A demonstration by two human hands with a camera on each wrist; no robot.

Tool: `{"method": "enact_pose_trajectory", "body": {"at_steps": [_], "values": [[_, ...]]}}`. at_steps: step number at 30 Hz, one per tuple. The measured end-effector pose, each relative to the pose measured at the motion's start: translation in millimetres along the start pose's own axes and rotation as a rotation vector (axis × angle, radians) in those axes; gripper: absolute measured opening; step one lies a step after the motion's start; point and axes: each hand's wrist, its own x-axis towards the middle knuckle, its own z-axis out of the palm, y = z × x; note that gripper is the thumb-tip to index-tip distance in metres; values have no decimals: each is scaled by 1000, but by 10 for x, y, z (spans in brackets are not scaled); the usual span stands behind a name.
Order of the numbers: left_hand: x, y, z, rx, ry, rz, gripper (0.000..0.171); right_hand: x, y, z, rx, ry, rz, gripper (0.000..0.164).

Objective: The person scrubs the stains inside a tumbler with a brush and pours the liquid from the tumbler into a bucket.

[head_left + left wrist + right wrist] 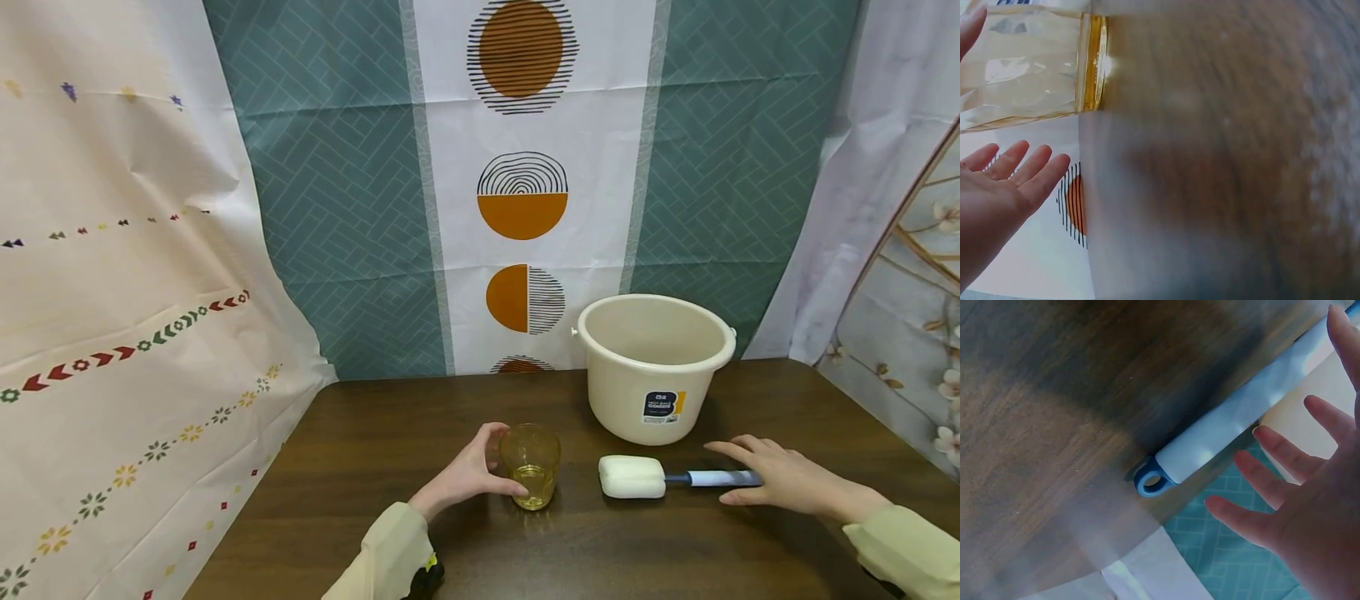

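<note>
Glass (pixel 530 467) upright at lower centre, beside my wide left hand (pixel 474 471).
My thumb overlaps it in the head view; I cannot tell whether it touches. Lower right, my right hand (pixel 791 477) is spread wide over the handle end of a brush (pixel 708 478). Behind that, right of centre, a cream bucket (pixel 626 396) stands on the brown table (pixel 375 450).
</note>
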Motion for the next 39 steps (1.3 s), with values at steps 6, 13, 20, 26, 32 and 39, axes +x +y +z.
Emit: {"method": "enact_pose_trajectory", "body": {"at_steps": [6,13,20,26,32,39], "values": [[-16,81,9,-34,-16,2,79,35,29,31,-1,-3,-23,61],[-84,370,-22,-52,-50,-18,83,70,72,49,25,-39,-26,49],[-62,370,-5,-77,-75,-1,80,67,96,77,49,-42,-93,40],[-38,338,8,-118,-85,7,74,74,122,108,65,-69,-103,40],[-23,297,31,-170,-94,26,73,61,144,138,36,-11,-177,33],[-23,303,39,-162,-102,18,72,58,151,154,52,-32,-168,30]]}}
